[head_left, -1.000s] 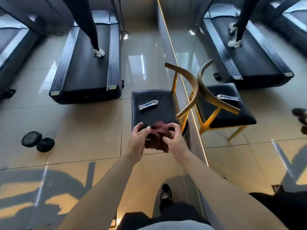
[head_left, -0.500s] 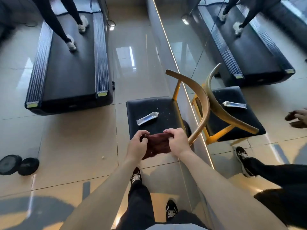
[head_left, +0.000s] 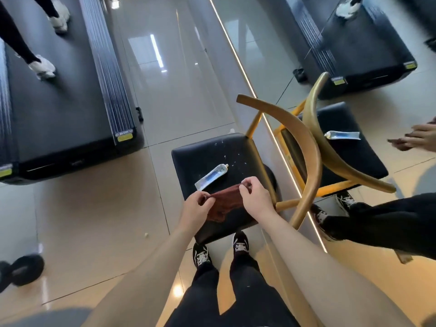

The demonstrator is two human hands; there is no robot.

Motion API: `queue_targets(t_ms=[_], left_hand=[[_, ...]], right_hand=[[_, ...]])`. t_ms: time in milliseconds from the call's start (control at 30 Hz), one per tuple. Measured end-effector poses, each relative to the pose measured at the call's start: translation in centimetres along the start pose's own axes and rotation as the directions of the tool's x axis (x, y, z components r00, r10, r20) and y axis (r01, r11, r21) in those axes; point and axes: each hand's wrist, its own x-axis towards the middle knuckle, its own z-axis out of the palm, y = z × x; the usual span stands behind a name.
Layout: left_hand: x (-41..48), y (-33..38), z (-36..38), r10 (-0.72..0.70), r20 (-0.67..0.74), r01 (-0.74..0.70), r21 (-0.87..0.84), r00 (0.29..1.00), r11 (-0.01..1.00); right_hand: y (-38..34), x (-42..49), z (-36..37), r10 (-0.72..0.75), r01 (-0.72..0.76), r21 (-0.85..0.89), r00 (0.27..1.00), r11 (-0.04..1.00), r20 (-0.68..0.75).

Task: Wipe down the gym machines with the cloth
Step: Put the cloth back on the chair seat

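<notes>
A dark red cloth (head_left: 225, 203) is stretched between my two hands above the front of a black chair seat (head_left: 200, 159). My left hand (head_left: 195, 212) pinches its left corner and my right hand (head_left: 256, 199) pinches its upper right corner, so the cloth hangs partly spread. A black treadmill (head_left: 70, 90) lies on the floor to the far left, with a person's legs in white shoes walking on it.
A white and blue tube (head_left: 211, 177) lies on the seat just beyond my hands. The chair's curved wooden backrest (head_left: 304, 147) stands against a mirror wall on the right. Black dumbbells (head_left: 21, 270) sit at lower left. My feet stand at the chair's front edge.
I have stepped closer to the chair, which now sits right below me. My hands have moved apart and spread the bunched cloth out between them.
</notes>
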Motion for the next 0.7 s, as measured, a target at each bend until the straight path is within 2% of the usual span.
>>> queue_targets(t_ms=[67,167,233,300,367,467,600,700], left_hand=[[1.8,-0.4,0.8,-0.077,-0.066,0.076,-0.018,0.995,0.997],[4.0,-0.6,2.4,-0.150,-0.075,0.146,-0.055,0.986,0.988],[5.2,-0.3,3.7,-0.197,-0.015,0.190,-0.195,0.980,0.962],[6.1,0.1,4.7,-0.238,0.080,0.251,-0.331,0.968,0.909],[7.4,0.0,5.4,-0.265,0.071,0.273,-0.340,0.962,0.900],[9.6,-1.6,6.5,-0.351,0.033,0.334,-0.403,0.936,0.852],[13.6,-3.5,8.8,-0.433,0.121,0.432,-0.496,0.893,0.753],[16.0,-5.5,10.4,-0.456,0.096,0.450,-0.432,0.885,0.782]], right_hand=[[0.3,2.0,1.4,0.065,-0.063,0.071,0.998,0.995,-0.016],[0.8,4.4,3.6,0.150,-0.141,0.178,0.988,0.974,-0.040],[0.9,5.9,4.9,0.185,-0.194,0.252,0.981,0.948,0.059],[1.2,7.0,5.8,0.209,-0.275,0.322,0.952,0.906,0.225],[1.8,8.2,6.3,0.187,-0.267,0.289,0.943,0.919,0.277],[3.6,10.5,7.2,0.118,-0.138,0.137,0.982,0.981,0.145],[6.8,14.3,9.3,0.091,-0.102,0.036,0.970,0.994,0.225],[9.7,17.0,11.5,0.080,-0.067,-0.088,0.985,0.994,0.151]])
